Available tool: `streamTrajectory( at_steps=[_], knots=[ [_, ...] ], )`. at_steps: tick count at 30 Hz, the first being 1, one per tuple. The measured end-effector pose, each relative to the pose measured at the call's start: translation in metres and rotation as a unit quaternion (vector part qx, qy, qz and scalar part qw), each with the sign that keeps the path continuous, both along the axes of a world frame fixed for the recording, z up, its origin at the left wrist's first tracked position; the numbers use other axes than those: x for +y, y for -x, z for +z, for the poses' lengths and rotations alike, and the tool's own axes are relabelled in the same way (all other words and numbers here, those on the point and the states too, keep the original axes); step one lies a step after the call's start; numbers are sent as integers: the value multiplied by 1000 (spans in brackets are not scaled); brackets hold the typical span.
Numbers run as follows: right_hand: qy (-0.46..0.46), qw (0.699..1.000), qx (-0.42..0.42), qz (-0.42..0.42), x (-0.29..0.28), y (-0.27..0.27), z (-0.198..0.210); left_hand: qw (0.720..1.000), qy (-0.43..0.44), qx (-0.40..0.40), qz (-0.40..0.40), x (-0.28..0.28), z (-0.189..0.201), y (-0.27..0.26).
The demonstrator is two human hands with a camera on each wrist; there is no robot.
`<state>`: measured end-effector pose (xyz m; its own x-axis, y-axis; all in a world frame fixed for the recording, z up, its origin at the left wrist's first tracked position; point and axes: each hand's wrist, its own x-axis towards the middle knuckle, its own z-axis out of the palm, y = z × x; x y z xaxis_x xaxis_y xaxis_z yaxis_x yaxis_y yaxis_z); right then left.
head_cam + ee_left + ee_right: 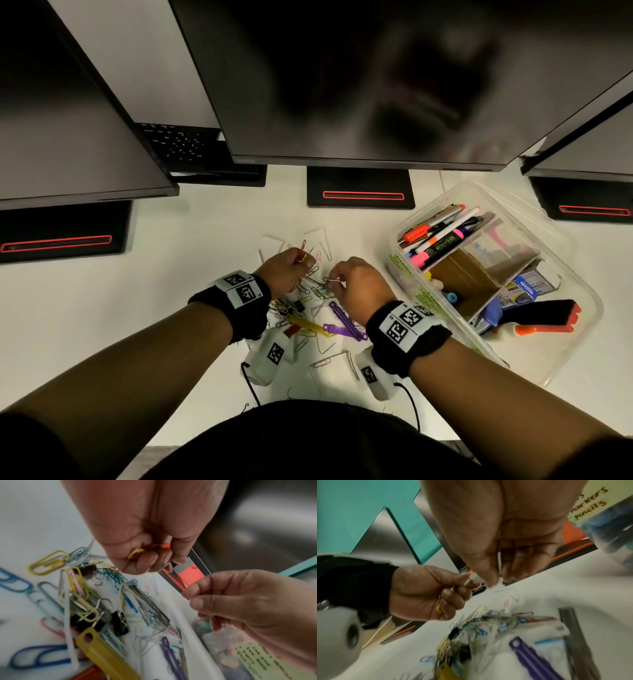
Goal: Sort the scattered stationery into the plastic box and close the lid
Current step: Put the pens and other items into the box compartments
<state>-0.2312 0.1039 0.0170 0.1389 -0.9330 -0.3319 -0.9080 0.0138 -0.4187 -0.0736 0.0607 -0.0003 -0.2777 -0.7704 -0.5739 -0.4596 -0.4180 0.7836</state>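
A heap of coloured paper clips (308,301) and black binder clips lies on the white desk between my hands, with a yellow fastener (305,323) and a purple fastener (342,322) nearer me. My left hand (303,260) grips a small bunch of red and yellow clips (137,551) just above the heap's far side. Beside it, my right hand (330,279) pinches a single pale clip (335,280) between thumb and fingertips (493,580). The clear plastic box (579,318) stands open to the right, holding markers (442,236), cardboard dividers and an eraser.
Three dark monitors hang over the back of the desk on black stands (359,192) with red stripes. A few big pale wire clips (320,240) lie beyond my hands. The desk's front edge (442,431) runs close to my body.
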Motion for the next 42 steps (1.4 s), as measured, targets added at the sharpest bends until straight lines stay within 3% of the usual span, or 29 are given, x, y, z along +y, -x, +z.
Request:
streamTrajectory(
  at_steps=[3,5,10,13,16,23,30,36,42],
  knots=[
    [-82,993,73,32,-4,6,1,985,96,-111,-88,0,1,-1],
    [-107,988,102,50,3,13,-5,970,132,-145,-140,2,3,1],
    [-51,993,102,-27,14,30,-19,902,207,-236,-297,12,2,22],
    [-42,995,82,22,20,31,-23,861,219,-287,-358,18,-2,37],
    [-35,994,83,58,25,34,-25,840,232,-320,-373,21,-6,44],
    [-34,991,96,83,28,45,-30,851,235,-307,-356,19,-7,39],
    [-28,993,94,69,30,47,-36,899,203,-245,-302,16,-11,34],
    [-56,990,125,33,27,45,-34,915,235,-218,-247,13,-4,22],
    [-49,998,26,-29,28,42,-20,916,260,-213,-219,12,5,13]
  ],
)
